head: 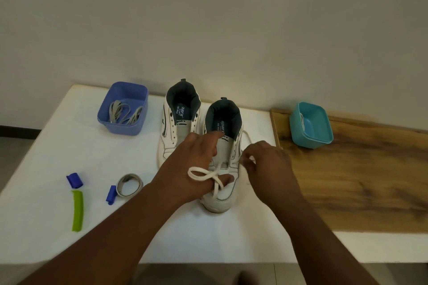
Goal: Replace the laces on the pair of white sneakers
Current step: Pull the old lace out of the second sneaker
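Two white sneakers stand on the white table (58,146) with their toes toward me. The left sneaker (172,132) has bare eyelets. A white lace (216,178) runs through the lower eyelets of the right sneaker (223,199), and one loop of it lies over the back of my left hand (192,162). That hand holds the right sneaker, thumb across the front and fingers along its left side. At the sneaker's right row of eyelets, my right hand (266,169) pinches the lace's other end, which trails off behind it.
A violet-blue tub (139,127) at the back left holds grey laces (124,112). A teal tub (311,139) with a white lace sits on a wooden board (347,180) to the right. Front left lie a coiled grey lace (129,185), two blue pieces (74,180) and a green strip (77,210).
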`<state>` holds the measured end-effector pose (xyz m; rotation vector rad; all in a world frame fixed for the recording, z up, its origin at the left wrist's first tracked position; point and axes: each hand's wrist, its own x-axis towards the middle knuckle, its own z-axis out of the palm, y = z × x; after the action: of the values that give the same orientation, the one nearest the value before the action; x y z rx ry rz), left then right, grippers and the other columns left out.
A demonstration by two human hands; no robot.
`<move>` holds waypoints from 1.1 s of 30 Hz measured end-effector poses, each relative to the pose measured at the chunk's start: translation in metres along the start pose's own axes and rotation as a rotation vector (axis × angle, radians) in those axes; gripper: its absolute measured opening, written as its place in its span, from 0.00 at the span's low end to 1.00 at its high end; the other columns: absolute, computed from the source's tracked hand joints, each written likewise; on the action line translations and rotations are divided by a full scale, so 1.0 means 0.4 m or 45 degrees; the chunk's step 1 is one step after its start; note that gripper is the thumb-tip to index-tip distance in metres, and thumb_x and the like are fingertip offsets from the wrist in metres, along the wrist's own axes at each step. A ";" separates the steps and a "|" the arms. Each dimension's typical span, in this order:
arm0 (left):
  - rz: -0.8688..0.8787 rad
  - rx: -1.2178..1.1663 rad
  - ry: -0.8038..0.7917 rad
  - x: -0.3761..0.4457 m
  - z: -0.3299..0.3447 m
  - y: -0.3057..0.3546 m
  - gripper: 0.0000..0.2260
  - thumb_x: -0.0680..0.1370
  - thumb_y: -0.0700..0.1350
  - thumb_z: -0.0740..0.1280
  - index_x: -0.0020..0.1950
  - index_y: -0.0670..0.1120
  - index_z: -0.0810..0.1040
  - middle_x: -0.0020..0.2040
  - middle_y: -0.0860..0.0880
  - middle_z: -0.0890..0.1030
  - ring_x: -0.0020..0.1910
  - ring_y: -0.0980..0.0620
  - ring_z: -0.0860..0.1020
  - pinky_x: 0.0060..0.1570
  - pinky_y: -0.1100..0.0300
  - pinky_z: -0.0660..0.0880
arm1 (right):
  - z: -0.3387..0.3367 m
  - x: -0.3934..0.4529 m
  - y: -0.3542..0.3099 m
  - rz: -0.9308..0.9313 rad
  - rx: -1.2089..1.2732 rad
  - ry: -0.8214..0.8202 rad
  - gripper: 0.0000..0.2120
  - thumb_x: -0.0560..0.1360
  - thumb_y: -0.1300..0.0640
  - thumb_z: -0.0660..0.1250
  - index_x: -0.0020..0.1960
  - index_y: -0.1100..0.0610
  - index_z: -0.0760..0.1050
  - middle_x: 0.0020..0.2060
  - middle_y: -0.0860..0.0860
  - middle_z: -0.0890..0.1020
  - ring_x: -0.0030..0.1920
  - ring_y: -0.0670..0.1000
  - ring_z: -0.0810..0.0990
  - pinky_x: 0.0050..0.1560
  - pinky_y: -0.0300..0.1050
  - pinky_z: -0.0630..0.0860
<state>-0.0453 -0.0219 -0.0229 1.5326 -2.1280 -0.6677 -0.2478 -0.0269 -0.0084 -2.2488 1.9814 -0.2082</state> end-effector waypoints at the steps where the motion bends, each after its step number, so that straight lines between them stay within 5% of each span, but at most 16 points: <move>1: -0.006 -0.014 0.010 -0.002 -0.005 0.003 0.38 0.67 0.70 0.72 0.70 0.56 0.64 0.51 0.58 0.72 0.51 0.56 0.71 0.45 0.61 0.74 | -0.013 0.000 0.018 0.088 -0.014 0.080 0.04 0.80 0.54 0.67 0.48 0.47 0.81 0.45 0.45 0.81 0.43 0.47 0.78 0.54 0.54 0.79; 3: -0.021 -0.045 0.022 -0.003 -0.008 0.004 0.37 0.65 0.70 0.74 0.69 0.58 0.65 0.50 0.60 0.71 0.51 0.58 0.71 0.47 0.60 0.75 | -0.040 -0.004 0.063 0.308 -0.059 0.242 0.06 0.79 0.56 0.66 0.46 0.50 0.80 0.39 0.47 0.80 0.36 0.48 0.78 0.45 0.51 0.80; 5: -0.036 -0.064 0.007 -0.003 -0.007 0.006 0.39 0.64 0.71 0.75 0.69 0.60 0.64 0.50 0.59 0.71 0.50 0.59 0.72 0.48 0.59 0.77 | -0.049 -0.013 0.093 0.457 -0.140 0.294 0.05 0.79 0.54 0.66 0.46 0.50 0.80 0.37 0.47 0.79 0.37 0.50 0.78 0.47 0.52 0.80; 8: -0.054 -0.033 -0.010 -0.003 -0.008 0.016 0.40 0.63 0.71 0.75 0.70 0.60 0.64 0.53 0.57 0.71 0.50 0.57 0.72 0.50 0.59 0.77 | -0.025 -0.017 0.057 0.271 -0.003 0.156 0.07 0.78 0.47 0.70 0.55 0.46 0.80 0.51 0.47 0.81 0.50 0.50 0.79 0.57 0.56 0.78; 12: -0.074 -0.016 -0.026 -0.002 -0.011 0.023 0.39 0.67 0.63 0.76 0.74 0.55 0.65 0.60 0.51 0.73 0.55 0.53 0.72 0.57 0.57 0.76 | 0.005 -0.006 -0.027 -0.021 -0.067 -0.170 0.08 0.80 0.44 0.66 0.57 0.42 0.79 0.64 0.43 0.76 0.69 0.48 0.70 0.77 0.62 0.56; 15: -0.049 -0.030 -0.010 -0.005 -0.013 0.017 0.39 0.64 0.72 0.73 0.69 0.58 0.66 0.51 0.60 0.70 0.52 0.58 0.70 0.51 0.61 0.75 | -0.015 -0.004 0.008 0.127 -0.077 -0.027 0.04 0.80 0.48 0.67 0.53 0.43 0.79 0.56 0.44 0.79 0.60 0.50 0.76 0.73 0.64 0.64; 19: -0.044 -0.075 0.001 -0.001 -0.015 0.023 0.33 0.66 0.72 0.72 0.64 0.58 0.68 0.47 0.62 0.71 0.50 0.58 0.71 0.46 0.61 0.74 | -0.062 -0.017 0.085 0.477 -0.151 0.353 0.04 0.78 0.53 0.67 0.50 0.51 0.80 0.46 0.52 0.80 0.48 0.58 0.80 0.59 0.62 0.76; 22: -0.033 -0.076 0.014 -0.004 -0.014 0.029 0.31 0.68 0.68 0.73 0.66 0.57 0.68 0.50 0.59 0.71 0.51 0.57 0.71 0.49 0.60 0.74 | -0.037 -0.026 0.067 0.457 -0.274 0.112 0.06 0.79 0.51 0.66 0.55 0.49 0.77 0.53 0.52 0.79 0.58 0.58 0.78 0.66 0.64 0.71; 25: -0.022 -0.092 0.000 -0.010 -0.017 0.032 0.28 0.71 0.59 0.75 0.67 0.56 0.68 0.51 0.59 0.70 0.53 0.57 0.71 0.51 0.59 0.76 | 0.001 -0.020 0.017 0.174 -0.033 -0.128 0.14 0.79 0.44 0.68 0.63 0.41 0.75 0.67 0.48 0.74 0.71 0.53 0.69 0.76 0.64 0.59; 28: 0.016 -0.109 -0.006 -0.015 -0.019 0.028 0.22 0.76 0.51 0.70 0.68 0.55 0.68 0.52 0.59 0.70 0.55 0.57 0.71 0.54 0.58 0.76 | 0.004 -0.007 -0.010 -0.014 0.050 -0.102 0.06 0.80 0.46 0.67 0.56 0.41 0.78 0.62 0.43 0.76 0.68 0.48 0.70 0.77 0.63 0.54; 33: 0.015 -0.155 0.000 -0.011 -0.017 0.023 0.15 0.81 0.44 0.63 0.68 0.52 0.70 0.52 0.57 0.72 0.57 0.54 0.72 0.57 0.54 0.76 | 0.002 -0.003 0.015 0.055 -0.020 -0.183 0.06 0.82 0.48 0.64 0.57 0.42 0.78 0.61 0.43 0.77 0.66 0.48 0.72 0.76 0.61 0.59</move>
<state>-0.0468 -0.0160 -0.0120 1.4543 -2.0553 -0.7780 -0.2535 -0.0265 -0.0103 -2.1617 1.9614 -0.0258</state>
